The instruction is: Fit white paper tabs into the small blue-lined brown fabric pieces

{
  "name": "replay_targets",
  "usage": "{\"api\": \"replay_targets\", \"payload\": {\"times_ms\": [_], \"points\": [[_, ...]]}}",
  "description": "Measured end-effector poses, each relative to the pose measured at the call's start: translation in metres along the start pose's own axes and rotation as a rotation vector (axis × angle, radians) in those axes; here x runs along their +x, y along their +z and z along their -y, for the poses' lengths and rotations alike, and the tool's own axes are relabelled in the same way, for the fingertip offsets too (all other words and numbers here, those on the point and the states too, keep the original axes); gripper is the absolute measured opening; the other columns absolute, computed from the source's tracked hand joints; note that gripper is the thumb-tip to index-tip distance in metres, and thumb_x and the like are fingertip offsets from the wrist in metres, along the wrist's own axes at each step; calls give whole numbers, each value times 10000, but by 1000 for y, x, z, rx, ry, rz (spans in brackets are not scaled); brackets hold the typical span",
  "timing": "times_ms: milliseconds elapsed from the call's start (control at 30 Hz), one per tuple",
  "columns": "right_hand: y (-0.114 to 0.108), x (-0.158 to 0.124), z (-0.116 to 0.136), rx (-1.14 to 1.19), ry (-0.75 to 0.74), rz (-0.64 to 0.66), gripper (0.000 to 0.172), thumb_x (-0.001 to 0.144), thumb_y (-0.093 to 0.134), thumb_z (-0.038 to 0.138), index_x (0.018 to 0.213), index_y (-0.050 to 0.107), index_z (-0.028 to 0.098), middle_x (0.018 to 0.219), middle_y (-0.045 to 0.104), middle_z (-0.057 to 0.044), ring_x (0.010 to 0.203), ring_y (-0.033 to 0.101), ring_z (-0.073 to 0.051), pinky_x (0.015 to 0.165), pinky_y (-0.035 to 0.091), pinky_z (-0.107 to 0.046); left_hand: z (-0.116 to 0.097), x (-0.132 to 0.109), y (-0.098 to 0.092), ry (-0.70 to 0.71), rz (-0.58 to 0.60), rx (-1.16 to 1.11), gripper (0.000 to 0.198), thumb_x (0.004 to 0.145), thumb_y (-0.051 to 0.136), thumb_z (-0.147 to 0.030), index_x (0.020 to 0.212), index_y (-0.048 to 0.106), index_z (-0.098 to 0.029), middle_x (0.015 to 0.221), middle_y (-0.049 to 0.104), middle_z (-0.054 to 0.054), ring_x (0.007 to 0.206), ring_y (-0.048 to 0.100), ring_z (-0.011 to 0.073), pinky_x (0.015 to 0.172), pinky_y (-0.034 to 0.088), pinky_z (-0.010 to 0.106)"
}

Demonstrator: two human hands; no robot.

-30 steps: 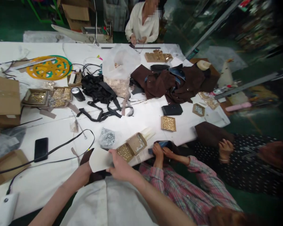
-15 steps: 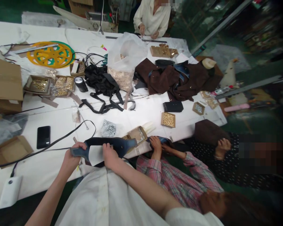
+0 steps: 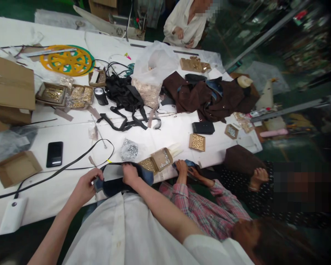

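Note:
My left hand point(image 3: 86, 186) pinches the left end of a dark blue denim piece point(image 3: 114, 187) at the table's front edge. Closed over the far edge of the same piece is my right hand point(image 3: 130, 174), its fingertips partly hidden. A pale white sheet point(image 3: 111, 171) lies against the denim between my hands. Just beyond, a clear bag of silver studs point(image 3: 129, 149) rests on the table. To the right of my right hand stand an open box of small gold parts point(image 3: 148, 165) and a box of silver parts point(image 3: 162, 160).
A black cable point(image 3: 71, 162) curves across the table near a phone point(image 3: 54, 154) and a white power bank point(image 3: 13, 215). Black straps point(image 3: 124, 94) and brown fabric pieces point(image 3: 204, 94) lie farther back. A co-worker in a plaid shirt point(image 3: 198, 206) works close on my right.
The denim piece has turned in my hands, and the white sheet now sits toward its far side. Across the table, a co-worker's hand has lifted.

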State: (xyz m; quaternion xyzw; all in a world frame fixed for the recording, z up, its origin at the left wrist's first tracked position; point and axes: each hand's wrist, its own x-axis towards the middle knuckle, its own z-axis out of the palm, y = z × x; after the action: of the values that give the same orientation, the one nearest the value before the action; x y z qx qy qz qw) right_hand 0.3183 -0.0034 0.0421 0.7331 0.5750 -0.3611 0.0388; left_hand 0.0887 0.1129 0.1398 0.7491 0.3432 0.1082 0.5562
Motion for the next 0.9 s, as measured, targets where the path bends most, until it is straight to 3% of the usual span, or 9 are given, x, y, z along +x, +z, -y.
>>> {"api": "replay_targets", "payload": {"times_ms": [100, 267, 367, 467, 633, 767, 900], "points": [[11, 4, 8, -29, -7, 46, 660, 844, 790, 22, 1490, 670, 96, 1308, 807, -213, 1121, 828, -342, 968, 698, -408, 9, -3, -10, 16, -54, 14, 199, 834, 640, -139, 998, 679, -246, 1053, 724, 20, 971, 688, 234, 894, 505, 353], [33, 8, 15, -87, 51, 100, 661, 954, 610, -36, 1606, 611, 69, 1568, 682, -308, 1145, 838, -345, 897, 715, -407, 22, -3, -27, -103, -150, 47, 249, 777, 629, -178, 1010, 692, -237, 1071, 792, 43, 1020, 748, 270, 945, 527, 378], [43, 12, 14, -103, 77, 116, 622, 1026, 470, -24, 1631, 586, 60, 1605, 646, -316, 1188, 823, -353, 885, 715, -428, 17, 4, -25, -120, -143, 67, 236, 768, 648, -209, 996, 700, -239, 1064, 813, 41, 997, 768, 272, 909, 541, 366], [47, 15, 13, -100, 94, 110, 586, 1041, 386, -26, 1585, 601, -1, 1509, 678, -343, 1214, 799, -366, 918, 704, -464, 11, 9, -16, -151, -180, 165, 228, 752, 621, -217, 953, 723, -250, 965, 803, 12, 872, 742, 244, 820, 524, 346], [43, 19, 6, -52, 87, 105, 596, 976, 640, 61, 1571, 617, 63, 1553, 662, -308, 1347, 710, -403, 1107, 630, -586, 12, 5, -7, -209, -238, 189, 200, 811, 605, -243, 970, 724, -256, 933, 786, 10, 816, 707, 235, 778, 515, 341], [38, 21, -2, 37, 90, 134, 800, 825, 948, 280, 1540, 636, 102, 1609, 654, -227, 1351, 681, -327, 1098, 614, -389, 12, 1, -12, -196, -212, 201, 268, 765, 591, -219, 998, 717, -258, 989, 790, 2, 885, 725, 236, 823, 514, 338], [36, 24, -2, 161, 146, 125, 856, 816, 999, 486, 1478, 665, 58, 1553, 685, -225, 1301, 704, -303, 1085, 584, -342, 6, 6, -12, -212, -188, 212, 265, 760, 577, -237, 986, 713, -257, 939, 776, -7, 818, 713, 228, 773, 503, 335]]}}
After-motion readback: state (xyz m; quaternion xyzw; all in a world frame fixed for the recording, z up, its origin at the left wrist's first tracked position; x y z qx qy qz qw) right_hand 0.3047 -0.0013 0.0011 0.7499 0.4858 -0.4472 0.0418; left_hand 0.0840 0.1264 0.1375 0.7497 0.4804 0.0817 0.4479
